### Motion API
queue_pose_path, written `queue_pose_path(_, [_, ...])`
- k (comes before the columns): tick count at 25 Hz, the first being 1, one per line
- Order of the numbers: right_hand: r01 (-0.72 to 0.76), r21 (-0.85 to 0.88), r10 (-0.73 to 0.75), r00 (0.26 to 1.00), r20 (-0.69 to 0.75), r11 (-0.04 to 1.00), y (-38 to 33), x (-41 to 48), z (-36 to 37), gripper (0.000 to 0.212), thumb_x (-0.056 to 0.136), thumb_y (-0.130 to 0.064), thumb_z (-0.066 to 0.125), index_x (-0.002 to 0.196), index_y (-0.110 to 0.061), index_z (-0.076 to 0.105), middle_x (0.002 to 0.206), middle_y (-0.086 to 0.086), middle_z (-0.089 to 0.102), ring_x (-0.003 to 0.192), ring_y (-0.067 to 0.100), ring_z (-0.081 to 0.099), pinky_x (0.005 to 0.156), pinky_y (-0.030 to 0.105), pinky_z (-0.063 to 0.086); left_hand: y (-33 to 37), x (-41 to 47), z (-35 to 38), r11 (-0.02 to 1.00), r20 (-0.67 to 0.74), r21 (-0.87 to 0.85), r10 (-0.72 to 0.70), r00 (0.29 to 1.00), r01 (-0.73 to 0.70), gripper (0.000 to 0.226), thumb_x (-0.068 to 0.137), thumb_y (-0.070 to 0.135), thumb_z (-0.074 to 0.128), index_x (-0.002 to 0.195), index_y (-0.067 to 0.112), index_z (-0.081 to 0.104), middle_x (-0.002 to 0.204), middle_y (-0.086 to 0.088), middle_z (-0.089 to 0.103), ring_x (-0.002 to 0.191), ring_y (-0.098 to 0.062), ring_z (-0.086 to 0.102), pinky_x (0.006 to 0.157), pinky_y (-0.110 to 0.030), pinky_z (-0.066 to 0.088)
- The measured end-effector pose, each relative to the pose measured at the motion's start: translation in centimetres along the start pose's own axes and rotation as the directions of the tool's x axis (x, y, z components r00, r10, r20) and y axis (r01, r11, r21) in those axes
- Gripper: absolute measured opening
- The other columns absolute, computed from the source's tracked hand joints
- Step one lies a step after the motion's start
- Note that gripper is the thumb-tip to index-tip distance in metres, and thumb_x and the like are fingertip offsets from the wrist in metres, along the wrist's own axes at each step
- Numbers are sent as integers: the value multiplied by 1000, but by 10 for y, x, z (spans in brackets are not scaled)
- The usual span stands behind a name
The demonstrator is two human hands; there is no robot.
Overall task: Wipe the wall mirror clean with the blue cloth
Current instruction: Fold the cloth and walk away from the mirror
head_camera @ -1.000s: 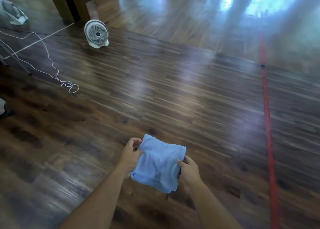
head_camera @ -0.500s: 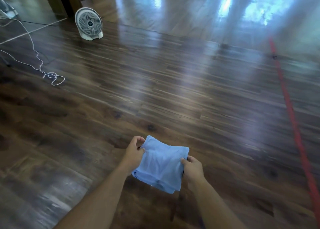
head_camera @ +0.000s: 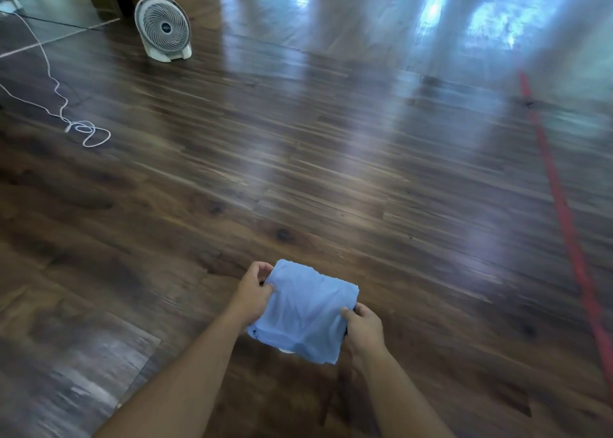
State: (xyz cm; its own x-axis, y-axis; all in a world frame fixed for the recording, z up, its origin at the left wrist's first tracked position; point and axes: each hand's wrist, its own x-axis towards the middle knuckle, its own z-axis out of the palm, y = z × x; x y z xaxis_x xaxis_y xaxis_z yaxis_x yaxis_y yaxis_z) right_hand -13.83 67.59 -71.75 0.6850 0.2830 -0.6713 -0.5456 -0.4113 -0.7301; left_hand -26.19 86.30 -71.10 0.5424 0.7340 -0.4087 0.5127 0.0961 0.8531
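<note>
blue cloth above glossy dark wood floor

Two bare hands, the left hand and the right hand; back from the grip, each wrist widens into a bare forearm, the left forearm and the right forearm; both uncovered down to the lower edge.

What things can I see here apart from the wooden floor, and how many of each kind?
Hands: 2, the left hand and right hand, both gripping the cloth
Blue cloth: 1
White fan: 1
White cord: 1
Red floor line: 1
Total: 6
</note>
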Motion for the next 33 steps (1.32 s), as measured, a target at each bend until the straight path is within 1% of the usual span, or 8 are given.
queue_pose_path(5, [2,-54,-1,1000,7,999,17,9,4,26,103,-16,59,127,-11,64,117,3,70,108,23,66,97,42,58,-15,3,4,999,3,-17,-42,999,42,21,94,7,58,109,22,58,104,4,69,101,-15,65,75,-27,51])
queue_pose_path(8, [3,-78,0,999,47,997,28,10,7,37,102,-18,61,138,-12,59,128,3,67,117,23,65,103,46,54,-24,5,6,997,-8,-13,-73,997,73,13,96,15,60,105,25,59,100,2,69,98,-22,67,67,-33,53])
queue_pose_path(14, [-11,-118,25,993,114,993,35,6,9,51,101,-18,63,149,-19,47,145,5,56,129,25,56,111,46,46,-33,0,7,997,0,-22,-80,997,80,5,99,27,59,103,28,58,103,4,68,96,-21,66,57,-33,53])
queue_pose_path(19, [8,-130,8,993,121,992,36,1,18,46,102,-19,62,146,-20,50,145,5,55,128,24,56,109,44,47,-36,-4,7,999,31,11,-50,998,49,6,101,29,56,107,30,58,107,10,66,101,-16,64,68,-33,60])
queue_pose_path(22, [-2,-122,16,993,117,993,34,5,24,54,104,-20,58,154,-20,37,157,7,44,140,29,47,113,47,41,-36,-5,6,998,53,44,-48,997,46,11,102,28,53,108,30,61,106,10,68,99,-16,65,69,-36,62])
queue_pose_path(24, [-28,-93,40,990,137,995,31,9,29,56,106,-20,53,157,-18,31,160,7,39,144,31,42,115,47,38,-35,-5,4,998,65,50,-47,997,44,15,101,24,52,102,27,66,98,6,71,93,-18,67,68,-39,60])
queue_pose_path(29, [-74,-47,77,994,81,996,26,20,38,42,104,-21,57,144,-11,51,143,9,57,129,30,56,108,44,47,-35,0,3,999,48,-18,-42,998,43,19,98,21,49,92,15,65,90,-7,71,81,-21,64,64,-39,52])
queue_pose_path(33, [-11,75,13,999,-35,997,20,17,29,29,95,-19,68,123,-12,61,120,4,66,107,22,62,91,39,54,-29,-4,5,989,15,-148,-13,1000,15,18,99,16,48,93,5,61,84,-8,67,77,-19,59,65,-37,45])
